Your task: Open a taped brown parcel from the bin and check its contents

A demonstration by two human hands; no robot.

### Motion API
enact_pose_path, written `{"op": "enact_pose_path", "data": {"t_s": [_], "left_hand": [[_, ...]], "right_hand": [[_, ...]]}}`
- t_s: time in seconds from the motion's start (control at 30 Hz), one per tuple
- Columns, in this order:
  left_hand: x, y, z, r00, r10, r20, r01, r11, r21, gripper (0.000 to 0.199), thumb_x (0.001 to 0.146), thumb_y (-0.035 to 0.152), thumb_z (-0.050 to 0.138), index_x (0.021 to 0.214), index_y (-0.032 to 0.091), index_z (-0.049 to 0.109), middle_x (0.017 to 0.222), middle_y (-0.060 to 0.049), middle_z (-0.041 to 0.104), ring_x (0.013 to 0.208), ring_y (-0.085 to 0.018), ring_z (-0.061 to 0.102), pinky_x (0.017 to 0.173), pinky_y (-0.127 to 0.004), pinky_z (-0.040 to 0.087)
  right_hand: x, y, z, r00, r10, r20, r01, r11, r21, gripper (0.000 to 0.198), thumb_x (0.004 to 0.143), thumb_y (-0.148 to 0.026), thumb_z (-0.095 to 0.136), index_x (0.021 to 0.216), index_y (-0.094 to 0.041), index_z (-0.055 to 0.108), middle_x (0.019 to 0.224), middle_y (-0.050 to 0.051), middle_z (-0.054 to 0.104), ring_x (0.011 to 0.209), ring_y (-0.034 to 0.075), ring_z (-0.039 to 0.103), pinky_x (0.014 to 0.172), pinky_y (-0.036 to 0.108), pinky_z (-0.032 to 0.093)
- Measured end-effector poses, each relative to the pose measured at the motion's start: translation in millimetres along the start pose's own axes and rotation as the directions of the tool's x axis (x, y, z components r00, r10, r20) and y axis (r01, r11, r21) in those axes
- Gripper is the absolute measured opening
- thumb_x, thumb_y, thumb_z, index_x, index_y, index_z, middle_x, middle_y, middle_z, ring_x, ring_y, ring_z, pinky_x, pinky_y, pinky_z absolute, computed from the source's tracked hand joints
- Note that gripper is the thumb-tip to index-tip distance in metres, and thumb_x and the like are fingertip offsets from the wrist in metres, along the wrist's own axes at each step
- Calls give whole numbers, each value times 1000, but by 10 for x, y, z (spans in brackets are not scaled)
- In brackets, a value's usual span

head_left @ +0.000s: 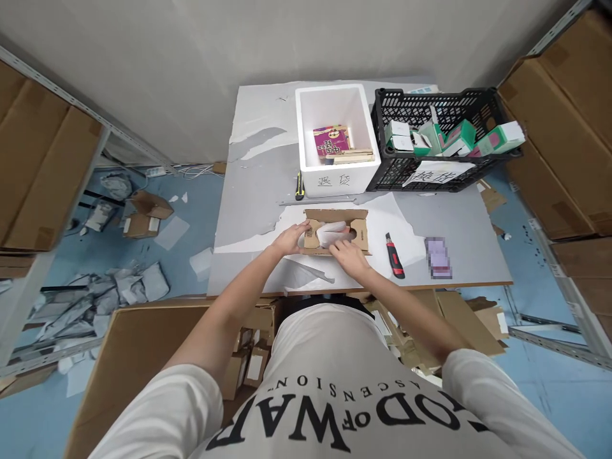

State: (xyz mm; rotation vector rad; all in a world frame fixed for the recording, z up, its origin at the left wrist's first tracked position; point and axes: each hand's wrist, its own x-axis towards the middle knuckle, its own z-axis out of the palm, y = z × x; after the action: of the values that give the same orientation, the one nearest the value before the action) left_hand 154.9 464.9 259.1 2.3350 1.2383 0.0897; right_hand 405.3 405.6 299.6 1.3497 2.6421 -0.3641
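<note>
An open cardboard box [363, 233] lies on the white-papered part of the table in front of me. Inside it is a piece of white wrapping [329, 233], with something reddish showing at its right. My left hand [291, 240] grips the left end of the box. Over the front edge, my right hand [351, 258] has its fingers bent inward against the lower side of the wrapping; what they pinch is hidden. A red and black utility knife [395, 256] rests right of the box. Farther right is a purple, blurred-out item [438, 257].
Behind the box stand a white foam bin [342, 182] with flat packs in it and a black crate [430, 182] holding green-white cartons. A yellow-black cutter [299, 186] lies beside the bin. A large carton [138, 357] is below the table's left front; shelves flank both sides.
</note>
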Motion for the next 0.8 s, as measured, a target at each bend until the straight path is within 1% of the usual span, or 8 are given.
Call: {"op": "enact_pose_path", "data": {"t_s": [0.07, 0.17, 0.27, 0.33, 0.43, 0.53, 0.67, 0.8], "left_hand": [[-4, 9, 49, 1000, -6, -7, 6, 1000, 14, 84, 68, 35, 74, 140, 15, 37, 153, -17, 30, 135, -27, 41, 110, -40, 33], [-23, 37, 104, 1000, -2, -1, 2, 999, 37, 85, 69, 35, 71, 142, 13, 33, 153, -19, 28, 138, -26, 37, 112, -43, 29], [-70, 93, 67, 1000, -11, 22, 9, 996, 89, 85, 71, 34, 68, 143, 11, 30, 154, -19, 26, 141, -25, 31, 113, -43, 26], [-113, 151, -22, 999, -13, 47, 5, 989, 150, 86, 69, 33, 66, 144, 11, 30, 155, -18, 25, 143, -28, 25, 115, -46, 22], [-156, 275, -186, 998, 27, 64, -41, 972, 230, 82, 66, 28, 63, 142, 12, 35, 154, -17, 28, 145, -32, 19, 115, -52, 15], [-113, 438, -285, 989, 136, 66, -148, 960, 238, 62, 73, 23, 52, 134, 16, 47, 145, -14, 44, 141, -29, 29, 115, -52, 13], [88, 652, -275, 939, 307, 155, -336, 914, 229, 37, 83, 21, 41, 112, 20, 64, 119, -12, 64, 125, -24, 49, 111, -44, 21], [272, 751, -258, 907, 321, 274, -401, 857, 323, 29, 85, 28, 43, 88, 19, 70, 92, -13, 71, 97, -25, 62, 102, -44, 27]], "right_hand": [[-166, -54, 177, 997, -36, -62, 33, 999, -41, 40, 94, -11, 29, 124, -15, 55, 129, 18, 57, 118, 28, 52, 95, 42, 41], [-380, -77, 443, 987, -91, -135, 86, 995, -44, 47, 93, -14, 35, 140, -12, 42, 150, 16, 37, 138, 30, 34, 109, 47, 29], [-478, -47, 535, 982, -119, -143, 124, 992, 25, 58, 91, -23, 44, 146, -11, 33, 155, 16, 27, 143, 31, 24, 112, 50, 25], [-478, -7, 466, 985, -115, -129, 129, 986, 102, 57, 90, -23, 44, 145, -11, 36, 153, 17, 30, 142, 30, 27, 112, 50, 27], [-406, 86, 230, 995, -71, -70, 85, 971, 223, 51, 89, -14, 39, 138, -14, 48, 146, 15, 44, 134, 25, 43, 107, 43, 37], [-259, 189, -48, 996, -81, 38, 69, 963, 260, 47, 86, -8, 38, 126, -19, 61, 133, 9, 58, 117, 22, 58, 95, 36, 47], [-7, 252, -327, 974, -94, 207, 81, 994, 71, 37, 86, -8, 43, 107, -19, 71, 110, 10, 71, 104, 27, 65, 86, 38, 50], [162, 238, -433, 955, -12, 295, 34, 997, -70, 28, 83, -5, 49, 91, -12, 75, 96, 18, 73, 99, 29, 67, 87, 39, 49]]}}
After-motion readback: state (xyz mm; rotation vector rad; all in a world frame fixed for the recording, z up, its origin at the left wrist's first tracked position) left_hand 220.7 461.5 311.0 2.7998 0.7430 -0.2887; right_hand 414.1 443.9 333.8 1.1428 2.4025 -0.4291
